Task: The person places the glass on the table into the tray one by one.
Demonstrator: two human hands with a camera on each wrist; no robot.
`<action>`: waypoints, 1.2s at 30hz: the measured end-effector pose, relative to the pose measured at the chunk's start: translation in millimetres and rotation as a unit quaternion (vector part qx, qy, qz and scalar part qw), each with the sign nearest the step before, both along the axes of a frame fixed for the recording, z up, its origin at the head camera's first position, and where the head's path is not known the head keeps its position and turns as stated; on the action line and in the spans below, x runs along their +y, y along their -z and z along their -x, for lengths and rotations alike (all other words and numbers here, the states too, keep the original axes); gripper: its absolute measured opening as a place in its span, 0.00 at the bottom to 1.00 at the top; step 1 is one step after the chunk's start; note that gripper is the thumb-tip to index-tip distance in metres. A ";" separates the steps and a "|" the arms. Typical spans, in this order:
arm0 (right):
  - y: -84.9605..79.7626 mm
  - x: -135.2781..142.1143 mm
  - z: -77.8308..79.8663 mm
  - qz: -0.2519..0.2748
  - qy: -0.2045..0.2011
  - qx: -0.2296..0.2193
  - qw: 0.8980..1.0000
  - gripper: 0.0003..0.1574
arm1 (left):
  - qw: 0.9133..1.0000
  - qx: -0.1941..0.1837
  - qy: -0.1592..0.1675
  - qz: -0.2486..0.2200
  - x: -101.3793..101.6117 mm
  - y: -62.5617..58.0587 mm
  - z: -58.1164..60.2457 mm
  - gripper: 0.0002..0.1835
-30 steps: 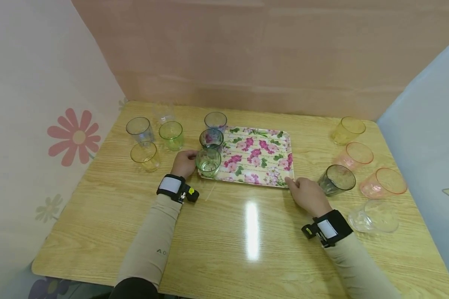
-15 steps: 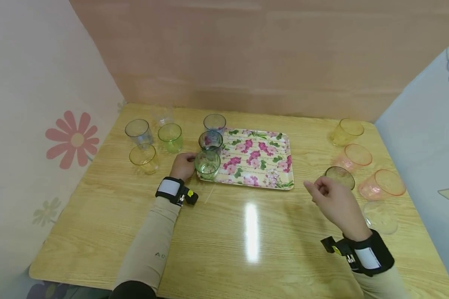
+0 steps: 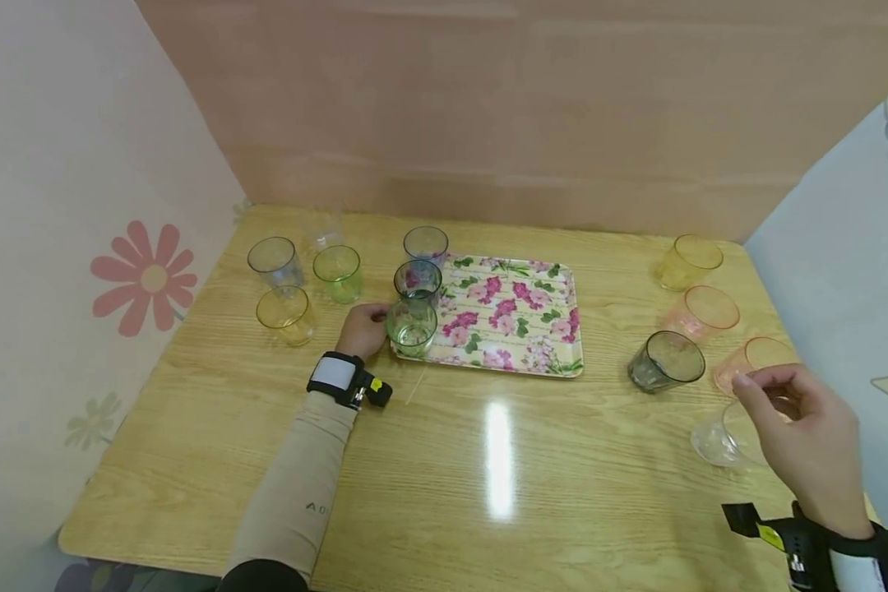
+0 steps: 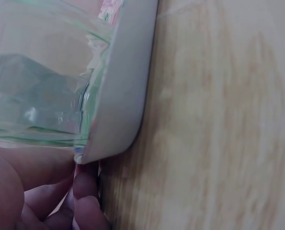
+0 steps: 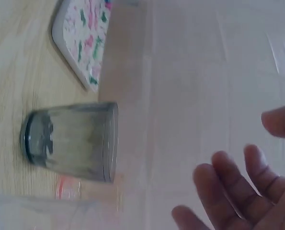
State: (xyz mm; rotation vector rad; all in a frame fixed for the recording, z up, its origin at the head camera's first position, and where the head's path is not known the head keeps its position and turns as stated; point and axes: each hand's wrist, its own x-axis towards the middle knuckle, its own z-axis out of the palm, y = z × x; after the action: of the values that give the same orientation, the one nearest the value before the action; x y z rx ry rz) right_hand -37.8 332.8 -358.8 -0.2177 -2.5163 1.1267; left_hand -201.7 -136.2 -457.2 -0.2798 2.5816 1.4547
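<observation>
My left hand [image 3: 363, 330] pinches the left rim of the flowered tray [image 3: 521, 325]; in the left wrist view the thumb lies over the rim and fingers [image 4: 87, 206] under it. Along the tray's left side stand three glasses: a green-tinted one [image 3: 412, 333] nearest the hand, a dark grey one [image 3: 418, 284] and a blue-tinted one [image 3: 425, 245]. Over at the right, my right hand [image 3: 810, 436] hovers above a clear glass [image 3: 714, 444], partly covering it. Its fingers are loosely bent and hold nothing. A smoky grey glass [image 5: 70, 141] stands upright in the right wrist view.
Left of the tray stand a blue-tinted glass [image 3: 276, 261], a yellow one [image 3: 284, 316], a green one [image 3: 338, 275] and a faint clear one [image 3: 326, 230]. Rightward are a yellow glass [image 3: 688, 263] and pink ones [image 3: 699, 312]. Walls border the wooden table [image 3: 444, 493].
My right hand has let go of the tray's right front corner and moved right, past the smoky grey glass, to above the clear glass. My left hand stays at the tray.
</observation>
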 end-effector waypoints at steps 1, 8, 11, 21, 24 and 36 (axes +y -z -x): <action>2.1 3.7 -2.1 0.007 0.007 0.005 1.000 0.03 | 1.000 0.000 0.001 0.002 0.0 -0.2 0.0 0.19; 22.4 24.3 -16.7 0.044 0.056 -0.016 0.997 0.29 | 1.000 -0.006 0.005 0.012 0.8 -1.2 -1.0 0.19; 34.0 30.6 -23.3 0.059 0.071 -0.045 0.995 0.33 | 1.000 -0.005 0.003 0.009 0.6 -1.5 -1.8 0.19; 71.1 49.5 -41.9 0.160 0.031 -0.085 0.983 0.42 | 1.000 0.019 0.022 0.011 0.1 -0.7 1.7 0.19; 78.9 52.0 -43.3 0.211 0.011 -0.089 0.973 0.49 | 0.999 0.026 0.027 0.009 -0.6 -0.2 2.7 0.19; 96.7 51.9 -41.4 0.264 -0.025 -0.130 0.956 0.64 | 1.000 0.013 0.019 0.012 -0.8 0.1 -1.9 0.18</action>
State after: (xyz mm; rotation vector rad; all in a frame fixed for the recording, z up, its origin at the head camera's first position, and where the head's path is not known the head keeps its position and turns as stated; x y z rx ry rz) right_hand 3.6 384.7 -455.5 -0.4697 -2.3848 1.8868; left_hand -199.8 -136.9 -457.4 -0.2156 2.6130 1.4245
